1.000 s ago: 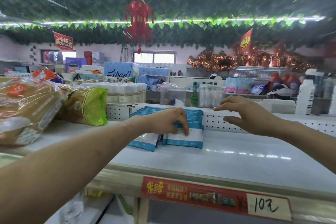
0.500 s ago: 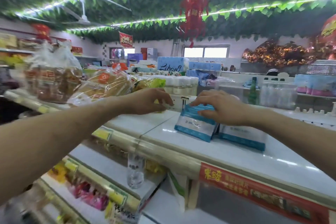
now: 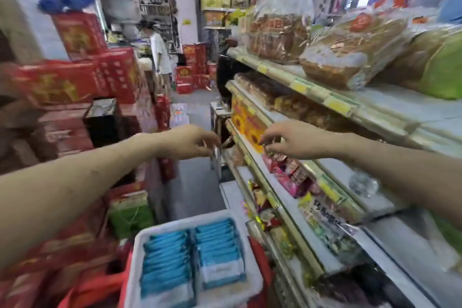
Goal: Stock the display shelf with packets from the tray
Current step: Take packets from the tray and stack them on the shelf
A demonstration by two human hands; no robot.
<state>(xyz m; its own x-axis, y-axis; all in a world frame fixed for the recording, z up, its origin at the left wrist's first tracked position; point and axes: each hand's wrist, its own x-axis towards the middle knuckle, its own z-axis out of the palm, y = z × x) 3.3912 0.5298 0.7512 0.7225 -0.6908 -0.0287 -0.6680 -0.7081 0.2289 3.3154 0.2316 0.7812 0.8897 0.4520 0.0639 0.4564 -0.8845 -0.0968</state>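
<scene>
A white tray (image 3: 140, 240) sits low in the aisle at bottom centre and holds two rows of blue-and-white packets (image 3: 192, 257) standing on edge. My left hand (image 3: 187, 142) hovers in mid-air above the aisle with loosely curled fingers and holds nothing. My right hand (image 3: 292, 140) hangs beside the display shelf's (image 3: 390, 117) lower tiers, fingers relaxed and empty. Both hands are well above the tray. The frame is blurred by motion.
Bagged bread (image 3: 350, 57) lies on the top shelf at right; snack packs (image 3: 290, 175) fill the lower tiers. Red gift boxes (image 3: 82, 75) are stacked along the left of the aisle. A person (image 3: 158, 52) stands far down the aisle.
My view has swung left and down from the top shelf to the aisle and tray. Both hands have left the packets on the shelf and now hang empty in the air.
</scene>
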